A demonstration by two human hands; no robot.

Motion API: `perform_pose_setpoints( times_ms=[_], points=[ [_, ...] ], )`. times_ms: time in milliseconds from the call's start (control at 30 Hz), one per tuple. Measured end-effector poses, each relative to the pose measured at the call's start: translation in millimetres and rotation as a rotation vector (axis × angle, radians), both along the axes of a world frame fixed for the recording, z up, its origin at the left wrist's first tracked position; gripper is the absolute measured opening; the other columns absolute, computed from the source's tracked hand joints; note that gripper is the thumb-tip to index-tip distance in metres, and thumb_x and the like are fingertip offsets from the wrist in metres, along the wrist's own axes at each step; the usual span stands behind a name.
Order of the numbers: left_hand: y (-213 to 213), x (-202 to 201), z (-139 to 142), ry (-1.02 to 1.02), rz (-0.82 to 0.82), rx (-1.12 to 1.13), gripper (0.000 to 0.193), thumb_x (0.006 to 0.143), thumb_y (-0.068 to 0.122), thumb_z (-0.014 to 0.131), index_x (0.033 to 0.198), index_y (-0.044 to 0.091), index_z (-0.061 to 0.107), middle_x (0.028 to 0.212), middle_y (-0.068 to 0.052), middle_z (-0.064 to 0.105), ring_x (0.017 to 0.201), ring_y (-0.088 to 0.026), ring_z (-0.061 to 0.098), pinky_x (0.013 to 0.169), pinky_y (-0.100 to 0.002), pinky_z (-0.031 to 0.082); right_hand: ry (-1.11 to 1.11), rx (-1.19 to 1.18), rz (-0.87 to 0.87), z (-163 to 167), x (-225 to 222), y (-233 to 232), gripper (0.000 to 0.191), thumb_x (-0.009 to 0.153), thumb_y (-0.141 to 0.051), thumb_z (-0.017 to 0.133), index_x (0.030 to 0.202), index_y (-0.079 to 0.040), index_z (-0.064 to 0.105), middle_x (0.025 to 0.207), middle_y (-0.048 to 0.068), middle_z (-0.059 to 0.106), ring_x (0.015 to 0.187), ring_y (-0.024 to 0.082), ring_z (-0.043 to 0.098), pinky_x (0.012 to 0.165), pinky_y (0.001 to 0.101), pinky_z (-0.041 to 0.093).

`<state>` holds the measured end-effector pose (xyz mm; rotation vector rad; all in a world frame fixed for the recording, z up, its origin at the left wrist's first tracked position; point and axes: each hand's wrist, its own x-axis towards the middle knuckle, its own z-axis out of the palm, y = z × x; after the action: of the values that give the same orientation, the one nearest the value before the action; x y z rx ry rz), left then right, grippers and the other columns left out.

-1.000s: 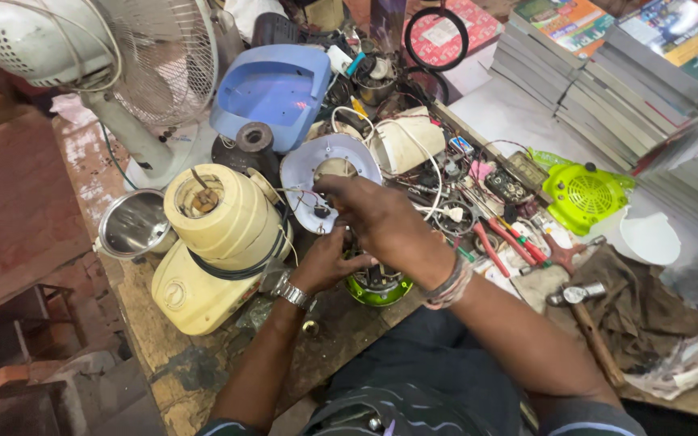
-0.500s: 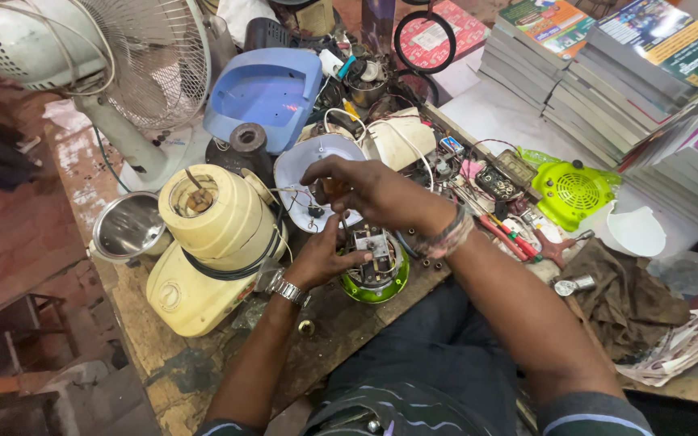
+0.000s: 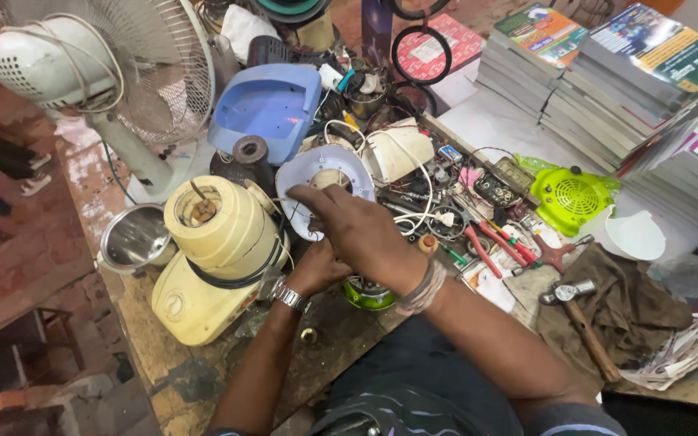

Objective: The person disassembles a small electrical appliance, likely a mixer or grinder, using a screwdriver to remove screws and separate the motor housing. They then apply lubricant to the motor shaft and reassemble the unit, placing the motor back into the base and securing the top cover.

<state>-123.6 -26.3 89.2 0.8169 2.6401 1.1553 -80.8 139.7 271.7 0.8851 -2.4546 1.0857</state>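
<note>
A small motor (image 3: 367, 292) with a green base sits on the tabletop (image 3: 203, 379) at its near edge, mostly hidden under the two hands, so only its green rim and some metal show below the right wrist. The right hand (image 3: 361, 234) lies over it from above, fingers stretched toward a pale blue disc (image 3: 310, 171) just behind; whether this grip holds anything cannot be told, since the palm faces down. The left hand (image 3: 317, 266), with a metal watch (image 3: 288, 297) on its wrist, comes in from the left and tucks under the right hand beside the motor; its fingers are covered, so its grip cannot be told either. Just left of the hands stands a cream mixer base (image 3: 216, 258) lying tilted, with a black band round it, close to the left wrist. A steel jar (image 3: 133, 238) sits further left, and a white fan (image 3: 98, 73) rises behind it. Behind the disc are a blue plastic housing (image 3: 272, 105) and a dark cylinder (image 3: 250, 153). To the right of the hands white wires (image 3: 422, 206), red-handled pliers (image 3: 486, 246) and small parts crowd the tabletop, then a green grille (image 3: 571, 198), a white cup (image 3: 632, 234), a hammer (image 3: 579, 311) on a brown cloth (image 3: 632, 307), and stacks of books (image 3: 607, 73) at the far right.
</note>
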Motion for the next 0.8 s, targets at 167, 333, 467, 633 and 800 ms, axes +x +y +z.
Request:
perform_pose_setpoints(
  times_ms=[167, 333, 467, 633, 800],
  points=[
    [4.1, 13.3, 19.3, -0.222, 0.138, 0.037, 0.104, 0.079, 0.053, 0.083, 0.147, -0.005, 0.030, 0.122, -0.027, 0.070, 0.114, -0.035, 0.069, 0.096, -0.043, 0.053, -0.054, -0.114, 0.571, 9.5, -38.8, 27.2, 0.056, 0.086, 0.009, 0.061, 0.137, -0.012, 0.051, 0.133, 0.019, 0.056, 0.108, 0.032, 0.067, 0.087, 0.0388, 0.059],
    [9.4, 12.2, 38.7, -0.313, 0.203, -0.028, 0.122, 0.072, 0.052, 0.081, 0.160, 0.000, 0.014, 0.110, -0.026, 0.073, 0.100, -0.035, 0.073, 0.087, -0.041, 0.056, -0.201, -0.167, 0.348, -12.3, -49.2, 27.6, 0.057, 0.089, 0.007, 0.067, 0.140, -0.015, 0.054, 0.100, 0.006, 0.071, 0.095, 0.023, 0.075, 0.084, 0.0344, 0.062],
    [9.7, 6.8, 36.7, -0.274, 0.151, 0.015, 0.110, 0.077, 0.044, 0.084, 0.156, 0.000, 0.022, 0.116, -0.023, 0.073, 0.109, -0.033, 0.072, 0.091, -0.042, 0.055, 0.016, -0.165, 0.002, -29.1, -34.6, 12.0, 0.062, 0.083, 0.006, 0.071, 0.139, -0.016, 0.054, 0.095, 0.008, 0.069, 0.084, 0.024, 0.073, 0.075, 0.0355, 0.059],
    [6.3, 5.0, 25.5, -0.160, 0.069, 0.174, 0.097, 0.080, 0.028, 0.083, 0.153, 0.001, 0.026, 0.128, -0.020, 0.070, 0.121, -0.031, 0.069, 0.098, -0.042, 0.056, 0.235, 0.010, -0.268, -22.1, -14.1, -0.5, 0.048, 0.092, -0.017, 0.083, 0.131, -0.016, 0.056, 0.097, 0.012, 0.063, 0.079, 0.031, 0.068, 0.067, 0.0418, 0.056],
    [4.4, 8.1, 18.6, -0.237, 0.091, 0.103, 0.097, 0.081, 0.044, 0.086, 0.145, -0.001, 0.030, 0.126, -0.023, 0.071, 0.119, -0.033, 0.070, 0.101, -0.042, 0.054, 0.139, 0.055, 0.196, 7.7, -20.0, 20.6, 0.047, 0.088, -0.007, 0.072, 0.132, -0.014, 0.055, 0.126, 0.018, 0.058, 0.102, 0.037, 0.068, 0.083, 0.0415, 0.056]
  ],
)
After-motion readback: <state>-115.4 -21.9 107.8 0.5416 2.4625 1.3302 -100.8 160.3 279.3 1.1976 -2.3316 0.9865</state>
